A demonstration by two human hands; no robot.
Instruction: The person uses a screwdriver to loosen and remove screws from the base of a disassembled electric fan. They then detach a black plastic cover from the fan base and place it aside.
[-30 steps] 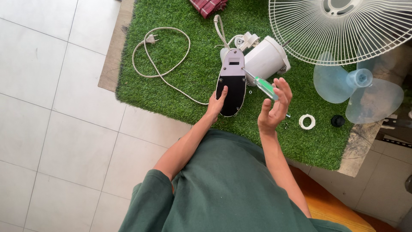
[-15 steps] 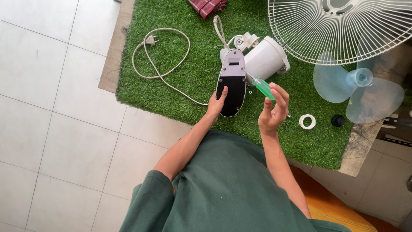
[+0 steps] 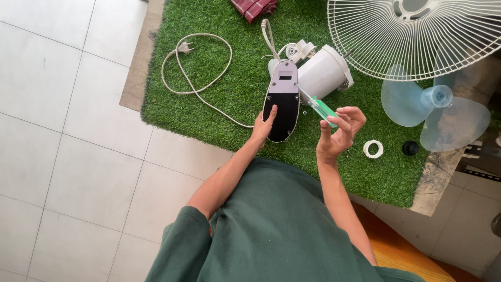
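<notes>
A fan base with a black and grey underside stands on the green turf mat. My left hand grips its lower left edge. My right hand holds a green-handled screwdriver whose tip reaches the base's upper right edge. The white motor housing lies just behind the base.
A white power cord with plug loops on the mat's left. A white wire fan guard lies top right above translucent blue blades. A white ring and black cap sit by my right hand. Red cloth at the top.
My right hand has tilted the screwdriver and brought its tip up against the fan base's right edge. The left hand stays on the base.
</notes>
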